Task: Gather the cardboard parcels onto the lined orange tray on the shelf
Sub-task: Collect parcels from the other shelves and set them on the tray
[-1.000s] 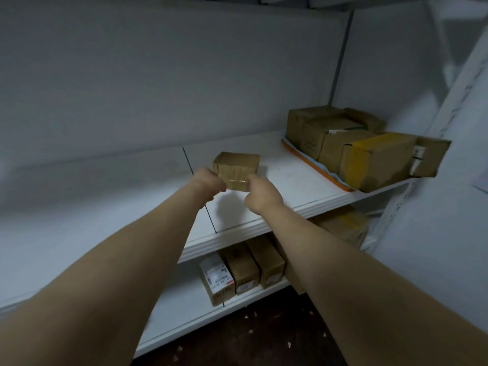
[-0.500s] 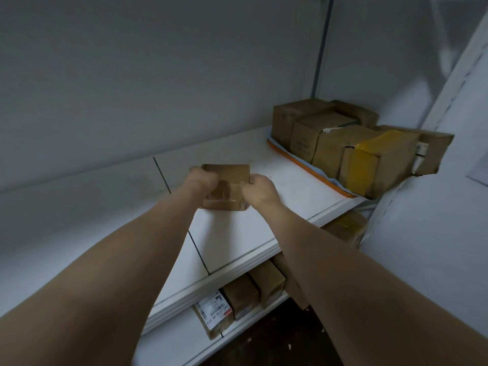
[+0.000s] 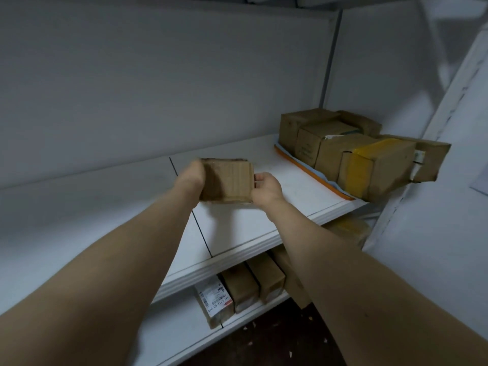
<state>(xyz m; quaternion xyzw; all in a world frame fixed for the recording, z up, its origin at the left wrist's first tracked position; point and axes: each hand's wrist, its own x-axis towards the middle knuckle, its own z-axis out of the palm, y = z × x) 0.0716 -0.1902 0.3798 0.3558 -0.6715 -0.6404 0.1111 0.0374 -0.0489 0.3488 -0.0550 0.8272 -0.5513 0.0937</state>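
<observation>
Left hand (image 3: 194,175) and right hand (image 3: 266,187) grip small cardboard parcel (image 3: 228,180) (tilted) over white shelf (image 3: 277,215), left of orange tray (image 3: 311,171).

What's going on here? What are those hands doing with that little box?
A person grips a small cardboard parcel with both hands, the left hand on one side and the right hand on the other, over the white shelf. Further right, the orange tray already carries a crowd of parcels, so this one likely goes there next. More boxes sit on the lower shelf.
</observation>
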